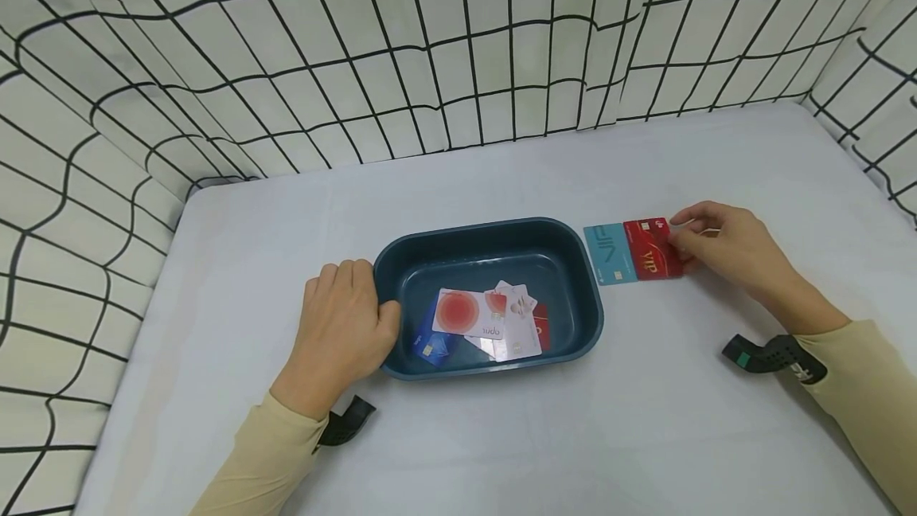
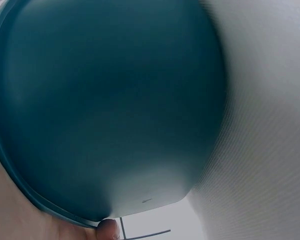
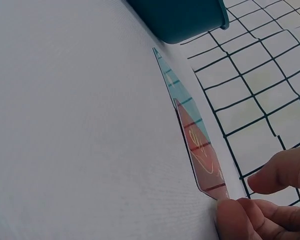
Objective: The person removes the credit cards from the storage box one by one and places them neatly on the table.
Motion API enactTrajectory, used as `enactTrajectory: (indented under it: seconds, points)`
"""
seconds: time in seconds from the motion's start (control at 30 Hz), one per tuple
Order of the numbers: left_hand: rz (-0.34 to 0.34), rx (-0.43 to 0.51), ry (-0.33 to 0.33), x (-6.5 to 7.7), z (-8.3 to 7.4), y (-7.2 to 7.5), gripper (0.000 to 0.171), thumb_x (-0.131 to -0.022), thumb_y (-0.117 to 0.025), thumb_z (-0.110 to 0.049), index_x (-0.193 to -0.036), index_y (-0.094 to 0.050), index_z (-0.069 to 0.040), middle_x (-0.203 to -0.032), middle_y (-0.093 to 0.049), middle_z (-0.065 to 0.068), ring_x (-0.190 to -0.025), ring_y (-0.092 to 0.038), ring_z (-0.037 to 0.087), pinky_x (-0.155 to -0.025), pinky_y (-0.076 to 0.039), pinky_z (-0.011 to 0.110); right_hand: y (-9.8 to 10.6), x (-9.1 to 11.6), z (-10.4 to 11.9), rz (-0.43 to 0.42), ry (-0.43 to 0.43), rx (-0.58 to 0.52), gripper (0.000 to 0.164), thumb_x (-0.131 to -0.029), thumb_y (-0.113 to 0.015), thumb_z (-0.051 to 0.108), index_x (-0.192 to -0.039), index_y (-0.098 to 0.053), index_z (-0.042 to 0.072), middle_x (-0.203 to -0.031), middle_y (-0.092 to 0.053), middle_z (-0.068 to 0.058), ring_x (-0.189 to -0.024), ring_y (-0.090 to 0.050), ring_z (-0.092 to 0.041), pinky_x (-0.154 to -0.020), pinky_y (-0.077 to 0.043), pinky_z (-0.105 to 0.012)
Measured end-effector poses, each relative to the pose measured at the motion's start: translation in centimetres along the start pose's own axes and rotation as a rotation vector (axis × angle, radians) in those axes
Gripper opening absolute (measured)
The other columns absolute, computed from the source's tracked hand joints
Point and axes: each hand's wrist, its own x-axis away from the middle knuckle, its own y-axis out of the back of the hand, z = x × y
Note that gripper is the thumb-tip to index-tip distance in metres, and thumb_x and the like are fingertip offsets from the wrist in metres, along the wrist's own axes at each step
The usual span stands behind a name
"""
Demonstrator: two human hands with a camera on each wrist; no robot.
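Note:
My left hand [image 1: 344, 325] grips the left end of a dark teal plastic tub [image 1: 487, 231], its fingers over the rim. The tub's outer wall [image 2: 115, 100] fills much of the left wrist view, with a fingertip at the rim. To the right of the tub lie a blue-green card [image 1: 609, 255] and a red VIP card [image 1: 647, 249], the red one overlapping the other. With curled fingers, my right hand [image 1: 731, 241] pinches the red card's right edge. In the right wrist view, fingertips [image 3: 235, 215] meet the end of that card; one other finger stays apart.
Inside the tub lie several cards: a white card with a red circle [image 1: 458, 312], other white cards [image 1: 519, 333], a blue card [image 1: 433, 345] and a red one [image 1: 542, 326]. A white cloth [image 1: 501, 436] covers the table. Black wire grid [image 1: 430, 46] borders its back and sides.

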Motion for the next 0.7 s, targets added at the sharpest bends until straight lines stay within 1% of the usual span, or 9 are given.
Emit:
enactTrajectory:
  seconds: [0.03,0.1,0.17,0.23,0.37,0.43,0.5,0.7]
  points:
    - [0.0,0.001,0.0,0.0,0.0,0.01,0.016,-0.084,-0.051,-0.017,-0.083,-0.046,-0.001,-0.073,-0.044,0.013,-0.073,-0.039,0.031,-0.068,-0.029,0.038,-0.01,0.02,0.03,-0.001,0.004,-0.005,0.046,-0.102,-0.058,0.036,-0.134,-0.057,0.003,-0.113,-0.065,-0.019,-0.098,-0.069,-0.029,-0.07,-0.051,-0.02]
    - [0.0,0.002,-0.001,0.0,0.0,0.03,0.016,-0.083,-0.051,-0.016,-0.082,-0.046,-0.001,-0.073,-0.044,0.013,-0.072,-0.039,0.031,-0.068,-0.029,0.038,0.0,0.09,0.09,-0.004,0.011,-0.016,0.047,-0.103,-0.056,0.038,-0.134,-0.057,0.002,-0.11,-0.067,-0.02,-0.082,-0.07,-0.02,-0.066,-0.053,-0.019]
    - [-0.001,0.002,-0.002,-0.01,0.0,0.05,0.016,-0.083,-0.051,-0.016,-0.082,-0.046,-0.001,-0.073,-0.044,0.013,-0.072,-0.039,0.031,-0.068,-0.029,0.038,0.04,0.15,0.2,-0.005,0.012,-0.014,0.048,-0.103,-0.058,0.039,-0.134,-0.057,0.003,-0.11,-0.067,-0.02,-0.077,-0.069,-0.016,-0.065,-0.053,-0.02]
    - [-0.001,0.0,-0.004,-0.02,0.0,0.05,0.016,-0.084,-0.051,-0.016,-0.082,-0.046,-0.001,-0.073,-0.044,0.013,-0.072,-0.039,0.031,-0.068,-0.028,0.038,0.06,0.15,0.37,-0.004,0.018,0.014,0.05,-0.101,-0.061,0.04,-0.135,-0.057,0.004,-0.112,-0.067,-0.02,-0.082,-0.067,-0.018,-0.064,-0.053,-0.022]
    - [0.003,0.002,0.0,-0.04,-0.02,0.03,0.016,-0.084,-0.051,-0.016,-0.082,-0.046,-0.001,-0.073,-0.044,0.013,-0.072,-0.038,0.031,-0.067,-0.028,0.038,0.02,0.17,0.72,0.001,0.048,0.11,0.057,-0.093,-0.072,0.041,-0.134,-0.057,0.005,-0.115,-0.066,-0.02,-0.097,-0.063,-0.031,-0.065,-0.05,-0.026]
    - [0.008,0.004,0.004,-0.04,-0.02,0.03,0.016,-0.084,-0.051,-0.016,-0.083,-0.046,-0.001,-0.073,-0.044,0.013,-0.072,-0.038,0.031,-0.067,-0.027,0.038,-0.03,0.16,0.77,0.001,0.059,0.135,0.057,-0.092,-0.074,0.039,-0.133,-0.058,0.004,-0.115,-0.066,-0.019,-0.102,-0.06,-0.034,-0.065,-0.049,-0.028]
    - [0.012,0.007,0.006,-0.03,-0.02,0.02,0.016,-0.084,-0.051,-0.016,-0.083,-0.046,-0.001,-0.073,-0.044,0.013,-0.072,-0.038,0.031,-0.068,-0.027,0.038,-0.08,0.14,0.74,-0.001,0.063,0.143,0.054,-0.091,-0.075,0.036,-0.132,-0.059,0.004,-0.114,-0.066,-0.019,-0.103,-0.059,-0.035,-0.066,-0.048,-0.029]
    - [0.014,0.01,0.007,-0.03,-0.02,0.01,0.016,-0.084,-0.051,-0.016,-0.083,-0.046,-0.001,-0.073,-0.044,0.013,-0.073,-0.039,0.031,-0.068,-0.028,0.038,0.09,0.05,0.53,0.01,0.059,0.145,0.052,-0.094,-0.073,0.035,-0.133,-0.061,0.004,-0.112,-0.066,-0.019,-0.098,-0.059,-0.033,-0.063,-0.048,-0.029]
